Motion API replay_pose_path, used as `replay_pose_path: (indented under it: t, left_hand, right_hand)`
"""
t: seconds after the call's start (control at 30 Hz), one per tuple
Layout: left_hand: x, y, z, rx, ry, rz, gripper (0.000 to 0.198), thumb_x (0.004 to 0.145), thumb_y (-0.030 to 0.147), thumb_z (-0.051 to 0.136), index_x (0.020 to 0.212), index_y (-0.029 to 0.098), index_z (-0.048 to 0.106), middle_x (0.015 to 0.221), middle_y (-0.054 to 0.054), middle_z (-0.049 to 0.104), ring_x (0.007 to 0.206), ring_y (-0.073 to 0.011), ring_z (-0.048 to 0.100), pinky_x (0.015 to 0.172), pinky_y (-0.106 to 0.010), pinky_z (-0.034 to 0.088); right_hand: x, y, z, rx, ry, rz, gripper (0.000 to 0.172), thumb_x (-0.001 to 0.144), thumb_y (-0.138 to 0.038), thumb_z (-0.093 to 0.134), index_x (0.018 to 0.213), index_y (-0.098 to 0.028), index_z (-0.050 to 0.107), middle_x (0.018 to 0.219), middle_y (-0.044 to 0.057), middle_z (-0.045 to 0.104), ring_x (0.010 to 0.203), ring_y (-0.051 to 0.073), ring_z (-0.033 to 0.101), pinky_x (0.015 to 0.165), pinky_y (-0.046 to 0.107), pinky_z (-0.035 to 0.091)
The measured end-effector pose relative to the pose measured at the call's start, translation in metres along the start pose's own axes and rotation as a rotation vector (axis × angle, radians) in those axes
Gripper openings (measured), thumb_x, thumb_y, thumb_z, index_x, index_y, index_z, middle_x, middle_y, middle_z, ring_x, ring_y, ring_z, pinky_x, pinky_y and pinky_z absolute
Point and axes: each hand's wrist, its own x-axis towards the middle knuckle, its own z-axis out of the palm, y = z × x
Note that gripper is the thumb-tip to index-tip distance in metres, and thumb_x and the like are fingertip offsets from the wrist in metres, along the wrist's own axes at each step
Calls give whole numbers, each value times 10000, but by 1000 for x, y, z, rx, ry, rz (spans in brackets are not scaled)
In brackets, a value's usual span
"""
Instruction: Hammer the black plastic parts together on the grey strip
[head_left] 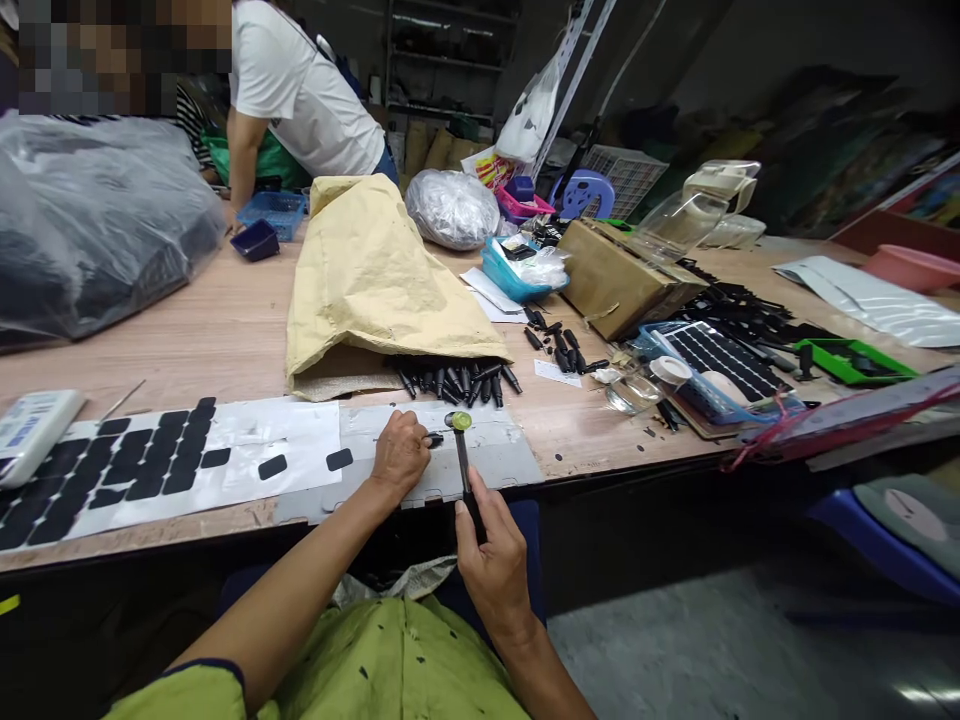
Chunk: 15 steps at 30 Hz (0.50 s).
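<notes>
My right hand (493, 560) grips a small hammer (462, 455) by its dark handle. The hammer's head, with a yellow-green face, is raised over the grey board (495, 450) at the table's front edge. Just left of it, my left hand (401, 450) is closed on a small black cylindrical part (434, 440), whose end sticks out towards the hammer; the rest is hidden by my fingers. Several similar black parts (457, 380) spill from the mouth of a yellow sack (375, 280) behind the board. A white sheet (300, 430) bearing black rounded stickers (180, 450) lies to the left.
A white device (37, 430) rests on the sheet's left end. Large plastic-wrapped bundles (97, 220) stand at back left, near a person in a white shirt (307, 90). To the right are a cardboard box (622, 270), a clear jar (637, 390) and a blue tray (750, 405).
</notes>
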Motion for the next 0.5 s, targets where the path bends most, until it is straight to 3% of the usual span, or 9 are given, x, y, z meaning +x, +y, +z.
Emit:
replay_pose_path:
  t: [0.17, 0.33, 0.5]
  left_hand:
    - [2, 0, 0, 8, -7, 0, 239, 852, 91, 582, 661, 165, 705, 816, -70, 614, 884, -204, 515, 765, -321, 452]
    - [3, 1, -2, -1, -12, 7, 245, 845, 90, 587, 640, 169, 694, 811, -70, 612, 881, -209, 509, 775, -333, 455]
    - [3, 0, -1, -35, -5, 10, 253, 841, 79, 575, 634, 172, 687, 796, -73, 601, 860, -212, 503, 741, -338, 452]
  right_hand:
    - [-3, 2, 0, -9, -95, 21, 434, 946, -170, 509, 1376, -156, 565, 1161, 134, 687, 1066, 218, 668, 903, 326, 569]
    - [-4, 1, 0, 1, -23, 30, 478, 950, -162, 504, 1429, -168, 511, 1195, 141, 665, 1089, 222, 646, 919, 343, 558]
    - [-5, 2, 2, -6, -132, 47, 442, 961, -190, 486, 1398, -182, 550, 1177, 134, 681, 1080, 230, 659, 918, 356, 565]
